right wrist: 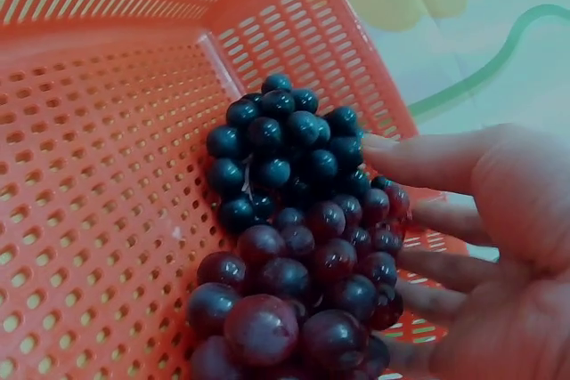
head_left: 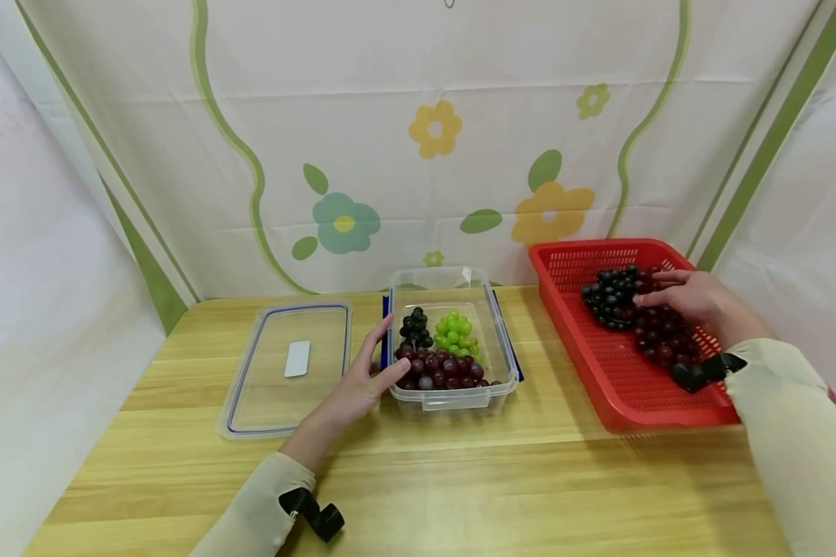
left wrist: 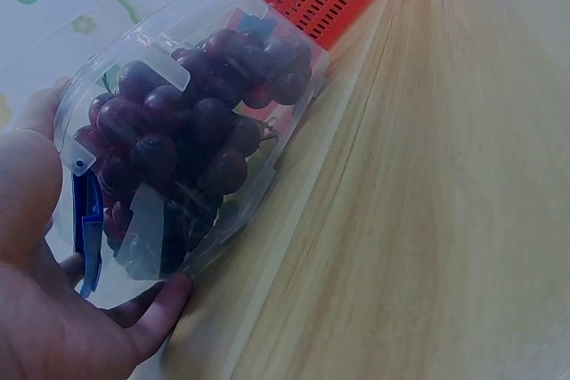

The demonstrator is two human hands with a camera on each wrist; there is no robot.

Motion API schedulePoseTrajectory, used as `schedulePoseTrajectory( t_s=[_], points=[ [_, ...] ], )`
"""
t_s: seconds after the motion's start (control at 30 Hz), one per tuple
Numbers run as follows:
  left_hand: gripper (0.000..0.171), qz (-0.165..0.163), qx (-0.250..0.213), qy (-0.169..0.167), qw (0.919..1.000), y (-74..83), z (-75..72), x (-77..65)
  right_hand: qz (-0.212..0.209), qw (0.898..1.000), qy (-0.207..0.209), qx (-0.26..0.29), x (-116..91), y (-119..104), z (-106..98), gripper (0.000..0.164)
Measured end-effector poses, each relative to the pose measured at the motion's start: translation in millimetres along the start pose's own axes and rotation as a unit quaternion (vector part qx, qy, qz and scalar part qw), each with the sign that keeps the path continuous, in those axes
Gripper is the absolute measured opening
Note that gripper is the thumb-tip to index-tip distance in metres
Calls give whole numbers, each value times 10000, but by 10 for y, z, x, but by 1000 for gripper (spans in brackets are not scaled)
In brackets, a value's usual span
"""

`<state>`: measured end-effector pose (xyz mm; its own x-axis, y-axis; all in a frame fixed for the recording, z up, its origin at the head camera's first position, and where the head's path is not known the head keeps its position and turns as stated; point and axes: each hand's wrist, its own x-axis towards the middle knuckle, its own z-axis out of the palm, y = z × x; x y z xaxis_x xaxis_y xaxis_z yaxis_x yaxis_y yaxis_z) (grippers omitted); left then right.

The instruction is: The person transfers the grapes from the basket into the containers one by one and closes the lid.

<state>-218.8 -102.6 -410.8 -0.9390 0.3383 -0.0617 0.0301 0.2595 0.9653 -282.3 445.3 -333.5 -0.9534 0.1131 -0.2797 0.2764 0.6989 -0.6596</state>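
Observation:
My left hand holds the left wall of a clear plastic container, thumb at the rim. In the left wrist view its other fingers lie along the outside and bottom edge. The container holds a dark red grape bunch in front, a small black bunch and a green bunch behind. My right hand reaches into a red basket, with its fingers fairly straight. Its thumb touches a black grape bunch; the other fingers lie against a dark red bunch beside it.
A clear lid with a blue seal lies flat on the wooden table, left of the container. Blue side latches hang from the container. A flower-patterned curtain stands behind the table.

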Motion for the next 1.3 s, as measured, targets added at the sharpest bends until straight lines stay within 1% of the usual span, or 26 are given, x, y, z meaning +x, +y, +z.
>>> schedulePoseTrajectory(
  t_s=[0.1,0.23,0.33,0.43,0.67,0.73,0.9,1.0,1.1,1.23,1.3],
  points=[
    [84,16,6,5,10000,-8,-6,-4,-196,9993,-221,-208,32,-3,22,103],
    [83,33,-9,10,10000,-23,-16,4,-517,9976,-305,-333,56,-19,51,101],
    [82,41,-19,8,10000,-24,-18,6,-637,9966,-338,-392,57,-11,69,96],
    [82,62,-24,-15,10000,-22,-13,9,-630,9953,-294,-670,51,6,75,97],
    [82,82,-17,-59,9999,-12,11,8,-538,9899,-417,-1241,49,44,106,105],
    [82,88,-8,-54,9999,-13,13,11,-513,9895,-378,-1299,57,59,115,107],
    [83,101,-48,-41,9999,-18,10,19,-338,9934,-481,-987,85,96,135,112],
    [83,82,-94,-27,9999,-21,6,20,-352,9944,-473,-875,99,107,144,112],
    [82,63,-117,-22,9999,-17,4,15,-427,9927,-395,-1053,109,111,142,109],
    [81,62,-116,-30,9999,-12,3,9,-383,9886,-276,-1427,119,101,128,104],
    [81,57,-119,-31,9999,-15,0,7,-394,9873,-144,-1531,127,91,122,100]
  ],
)
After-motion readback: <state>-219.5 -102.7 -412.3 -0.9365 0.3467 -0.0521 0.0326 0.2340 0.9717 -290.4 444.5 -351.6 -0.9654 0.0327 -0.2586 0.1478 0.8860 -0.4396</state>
